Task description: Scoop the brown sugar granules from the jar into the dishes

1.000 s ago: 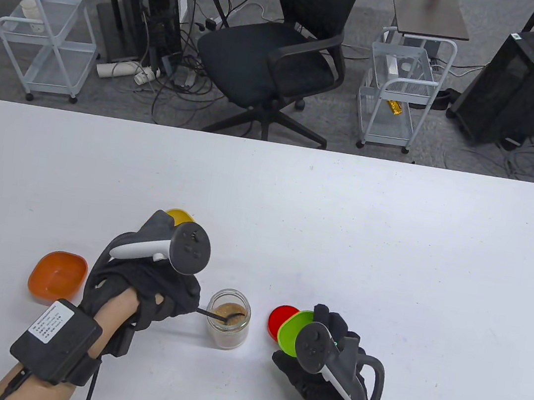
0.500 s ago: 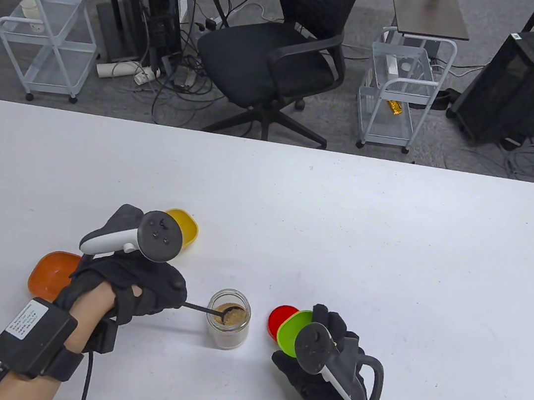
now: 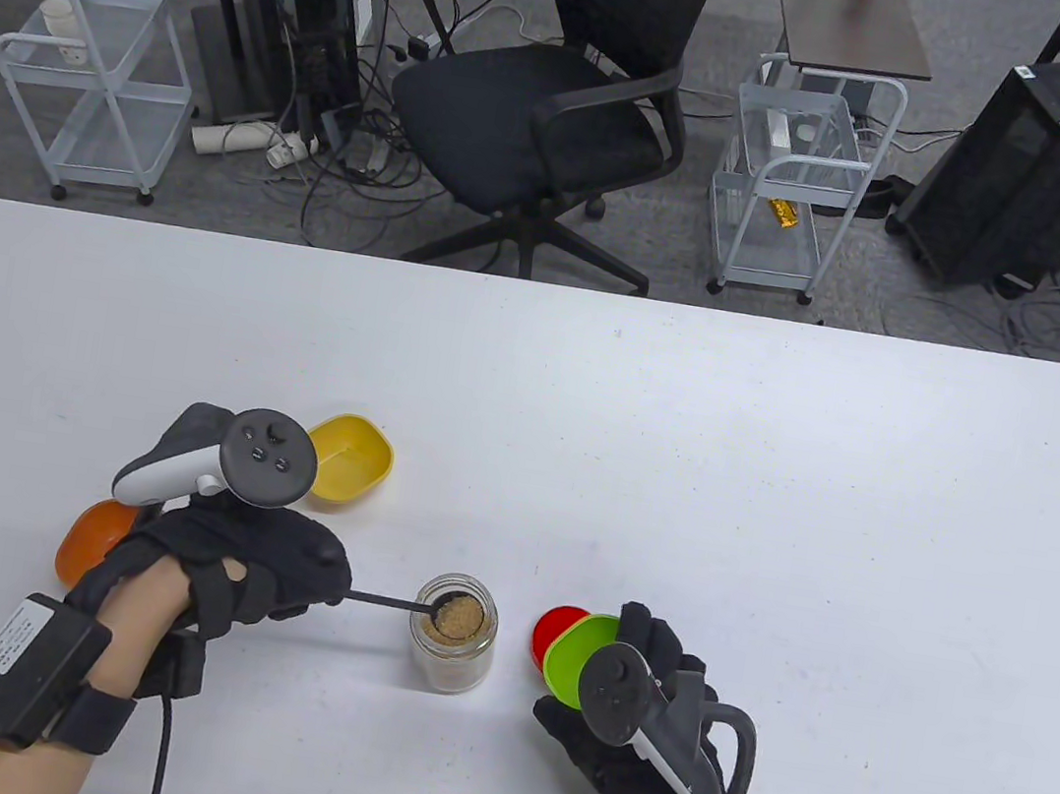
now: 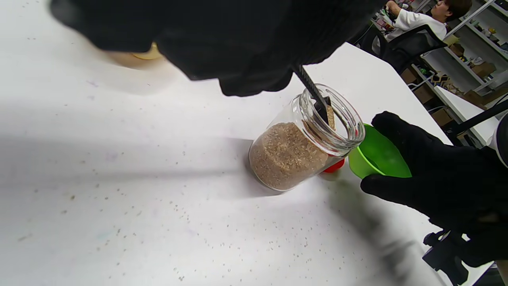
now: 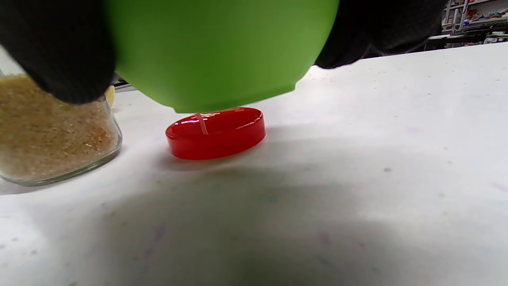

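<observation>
An open glass jar (image 3: 452,639) of brown sugar stands at the table's front centre; it also shows in the left wrist view (image 4: 301,143) and the right wrist view (image 5: 51,131). My left hand (image 3: 266,567) grips a dark spoon (image 3: 419,606) by its handle. The spoon's bowl, heaped with sugar, sits at the jar's mouth. My right hand (image 3: 641,722) holds a green dish (image 3: 578,658) tilted above the table, just right of the jar; the dish also shows in the right wrist view (image 5: 218,51) and the left wrist view (image 4: 377,155).
The jar's red lid (image 3: 555,632) lies on the table under the green dish. A yellow dish (image 3: 350,458) sits behind my left hand. An orange dish (image 3: 93,536) lies partly hidden under my left wrist. An office chair and carts stand beyond the far edge.
My left hand has drawn back to the left and lifted the spoon from deep in the jar up to its mouth, now heaped with sugar. The right hand has stayed put.
</observation>
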`<state>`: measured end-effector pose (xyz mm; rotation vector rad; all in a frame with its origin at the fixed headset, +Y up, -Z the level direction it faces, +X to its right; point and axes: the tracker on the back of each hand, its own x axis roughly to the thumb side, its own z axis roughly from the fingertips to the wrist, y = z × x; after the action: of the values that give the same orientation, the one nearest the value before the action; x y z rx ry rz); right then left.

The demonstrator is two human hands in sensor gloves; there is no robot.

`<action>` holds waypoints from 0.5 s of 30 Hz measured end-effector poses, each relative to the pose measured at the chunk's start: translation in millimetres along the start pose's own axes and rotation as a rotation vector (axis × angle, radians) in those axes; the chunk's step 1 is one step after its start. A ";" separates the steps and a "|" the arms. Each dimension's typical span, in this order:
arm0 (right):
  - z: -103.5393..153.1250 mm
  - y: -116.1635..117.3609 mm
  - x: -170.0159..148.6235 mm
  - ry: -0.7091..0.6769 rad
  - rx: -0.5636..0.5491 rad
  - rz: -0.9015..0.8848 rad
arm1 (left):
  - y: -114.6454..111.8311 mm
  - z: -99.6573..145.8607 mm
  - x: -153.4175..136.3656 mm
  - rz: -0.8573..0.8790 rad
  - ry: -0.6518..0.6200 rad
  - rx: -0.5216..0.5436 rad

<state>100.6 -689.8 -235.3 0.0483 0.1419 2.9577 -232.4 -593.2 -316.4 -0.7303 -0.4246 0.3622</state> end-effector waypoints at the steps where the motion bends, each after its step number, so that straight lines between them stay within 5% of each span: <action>1: -0.1 0.3 0.3 -0.002 0.000 -0.001 | -0.2 0.2 -1.6 0.009 -0.003 0.002; 15: -0.4 2.2 2.1 -0.021 0.013 0.000 | -0.9 6.4 -12.9 0.054 -0.040 0.028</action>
<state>98.2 -691.6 -235.5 0.0808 0.1583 2.9556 -246.4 -596.1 -314.7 -0.7097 -0.4375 0.4334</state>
